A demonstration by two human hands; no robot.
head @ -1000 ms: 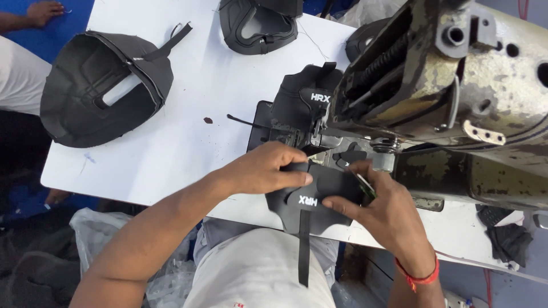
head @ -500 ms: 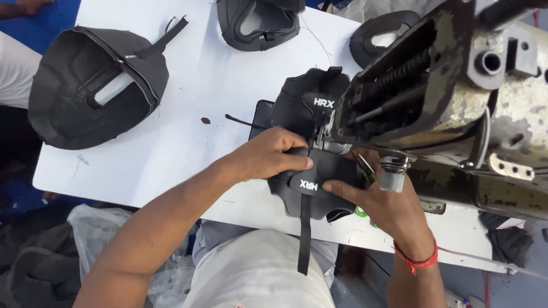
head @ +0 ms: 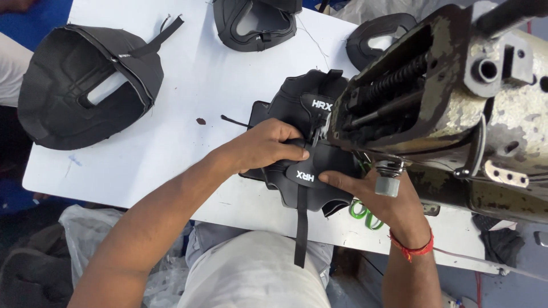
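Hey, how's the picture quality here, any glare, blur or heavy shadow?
Head view: even, soft light, mostly sharp; the white table is bright but not blown out; the black fabric piece under both hands loses detail in darkness; the sewing machine looms large and close.

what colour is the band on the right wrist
Red-orange: a thin thread band around the right wrist, just behind the right hand. Seen in the head view.

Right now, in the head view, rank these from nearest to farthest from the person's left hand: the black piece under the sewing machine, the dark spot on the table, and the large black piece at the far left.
1. Black piece under the machine: left hand rests on it.
2. Dark spot: on the white table, left of the hand.
3. Large black piece: far left table edge.
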